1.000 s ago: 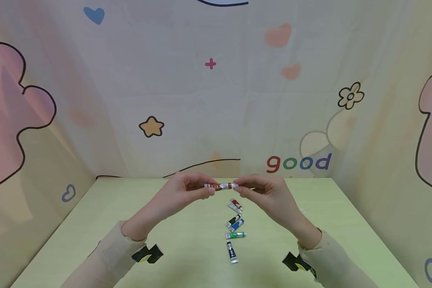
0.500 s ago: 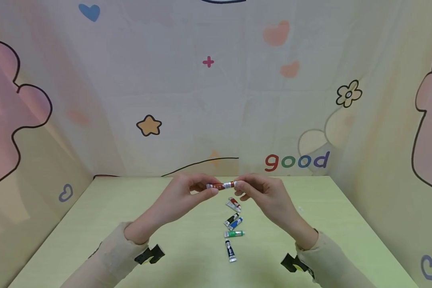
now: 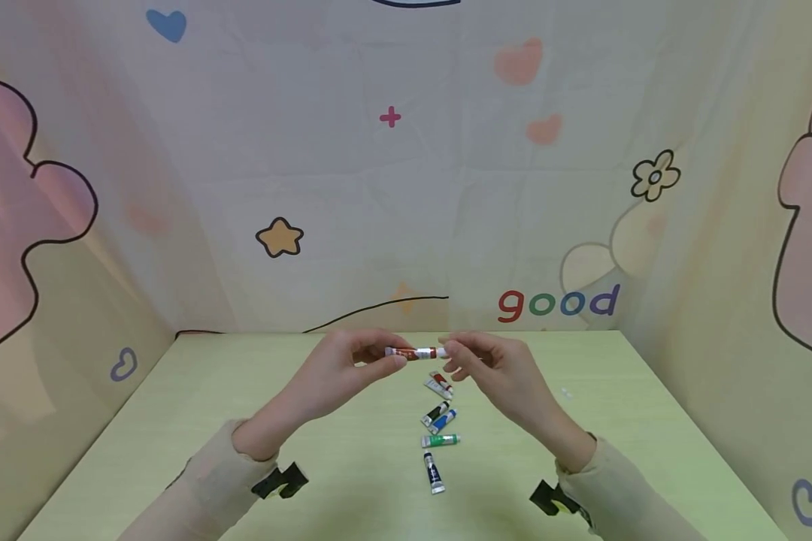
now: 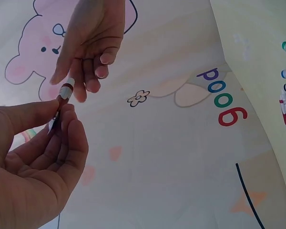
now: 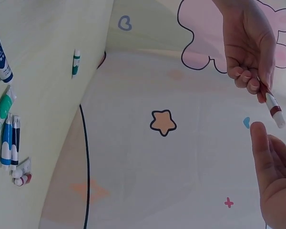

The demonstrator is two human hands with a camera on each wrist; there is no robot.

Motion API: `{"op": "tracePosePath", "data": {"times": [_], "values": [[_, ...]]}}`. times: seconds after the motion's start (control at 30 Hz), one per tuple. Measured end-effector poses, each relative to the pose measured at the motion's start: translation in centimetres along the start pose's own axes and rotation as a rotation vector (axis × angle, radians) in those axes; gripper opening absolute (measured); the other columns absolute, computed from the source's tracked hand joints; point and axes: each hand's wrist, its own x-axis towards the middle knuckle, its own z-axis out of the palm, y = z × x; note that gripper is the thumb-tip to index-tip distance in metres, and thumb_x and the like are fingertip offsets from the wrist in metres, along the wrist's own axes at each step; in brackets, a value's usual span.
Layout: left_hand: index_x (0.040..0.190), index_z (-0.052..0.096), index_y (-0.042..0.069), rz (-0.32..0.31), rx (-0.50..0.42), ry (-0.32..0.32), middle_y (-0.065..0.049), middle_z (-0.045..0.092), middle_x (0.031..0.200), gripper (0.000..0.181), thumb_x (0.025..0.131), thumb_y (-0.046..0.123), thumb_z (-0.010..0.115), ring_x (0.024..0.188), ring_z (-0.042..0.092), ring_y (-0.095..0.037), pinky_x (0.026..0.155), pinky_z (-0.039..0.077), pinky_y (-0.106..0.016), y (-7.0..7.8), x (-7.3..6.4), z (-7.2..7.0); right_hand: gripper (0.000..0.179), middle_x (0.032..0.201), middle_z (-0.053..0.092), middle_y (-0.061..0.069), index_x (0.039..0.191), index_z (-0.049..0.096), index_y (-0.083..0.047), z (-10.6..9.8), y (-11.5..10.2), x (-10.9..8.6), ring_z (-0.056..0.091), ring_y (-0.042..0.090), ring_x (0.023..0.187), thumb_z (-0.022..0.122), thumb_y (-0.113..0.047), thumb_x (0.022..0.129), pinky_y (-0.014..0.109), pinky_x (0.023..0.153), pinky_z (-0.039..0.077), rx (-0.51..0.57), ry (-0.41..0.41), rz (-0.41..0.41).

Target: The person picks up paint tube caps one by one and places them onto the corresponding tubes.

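Observation:
My left hand [image 3: 355, 364] pinches a small reddish-brown paint tube [image 3: 411, 353] between thumb and fingertips, above the table. The tube lies nearly level, with its white cap [image 5: 280, 119] toward the right hand. Around the cap end stands my right hand [image 3: 504, 368], its thumb and fingers spread apart. In the left wrist view, the cap shows in the gap between the right thumb [image 4: 57, 74] and fingers. The thumb overlaps the cap's end in the head view. The tube's crimped end is partly covered by the left fingers.
Below the hands lie a red tube [image 3: 441, 381], a white tube [image 3: 437, 389], a black one [image 3: 436, 412], a blue one [image 3: 443, 421], a green one [image 3: 440, 440] and a dark blue one [image 3: 433, 473]. Another green tube [image 5: 76, 64] lies apart. A patterned cloth [image 3: 352, 188] backs the table.
A second ago the right fingertips pinched the cap; the thumb has since slid across it and the fingers have spread. The tube tipped up slightly, then levelled. The left hand keeps its grip.

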Motion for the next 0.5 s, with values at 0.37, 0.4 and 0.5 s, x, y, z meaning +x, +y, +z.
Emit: {"op": "tracePosePath", "data": {"times": [0.37,0.4,0.5], "values": [[0.114,0.074,0.008,-0.160,-0.134,-0.048,-0.005,0.071,0.101,0.023,0.095,0.020,0.073,0.086,0.068,-0.020,0.081,0.056,-0.034,-0.6,-0.3,-1.2,0.022,0.104,0.073,-0.005,0.113,0.074,-0.011,-0.6,0.2,0.1,0.069,0.011,0.087,0.075,-0.009,0.091,0.030,0.073,0.058,-0.105,-0.036,-0.285],[0.113,0.074,0.007,-0.157,-0.139,-0.052,-0.005,0.072,0.102,0.023,0.094,0.020,0.073,0.086,0.068,-0.020,0.081,0.056,-0.034,-0.6,-0.3,-1.1,0.021,0.103,0.073,-0.006,0.112,0.075,-0.012,-0.5,0.2,0.1,0.068,0.011,0.086,0.075,-0.008,0.091,0.029,0.073,0.058,-0.111,-0.035,-0.310],[0.112,0.075,0.007,-0.139,-0.156,-0.063,-0.006,0.071,0.102,0.021,0.094,0.018,0.073,0.085,0.068,-0.020,0.079,0.056,-0.033,-0.6,-0.2,-0.9,0.021,0.099,0.072,-0.006,0.110,0.075,-0.012,-0.3,0.3,0.2,0.067,0.010,0.082,0.075,-0.005,0.090,0.028,0.071,0.058,-0.126,-0.032,-0.358]]}}
